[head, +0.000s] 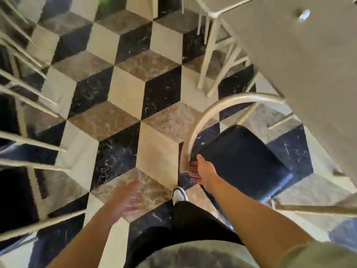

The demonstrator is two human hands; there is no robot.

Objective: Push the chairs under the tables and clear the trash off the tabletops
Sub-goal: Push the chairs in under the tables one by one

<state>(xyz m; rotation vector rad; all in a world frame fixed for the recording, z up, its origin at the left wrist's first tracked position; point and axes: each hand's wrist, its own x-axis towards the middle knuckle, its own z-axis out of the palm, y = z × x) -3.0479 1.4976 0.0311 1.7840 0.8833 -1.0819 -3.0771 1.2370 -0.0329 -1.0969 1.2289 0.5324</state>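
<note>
A chair with a curved cream back rail (204, 117) and a dark seat (243, 157) stands at the right, its seat partly under the grey table (309, 74). My right hand (201, 171) rests on the near end of the back rail, fingers wrapped down around it. My left hand (125, 202) hangs blurred over the floor, fingers spread, holding nothing. A small shiny scrap (304, 14) lies on the tabletop at the far right.
Cream chair legs and rails (29, 105) crowd the left edge. More cream chair legs (208, 60) stand under the table beyond. The cube-patterned tile floor (125, 93) runs between. My shoe (179, 194) is just behind the chair.
</note>
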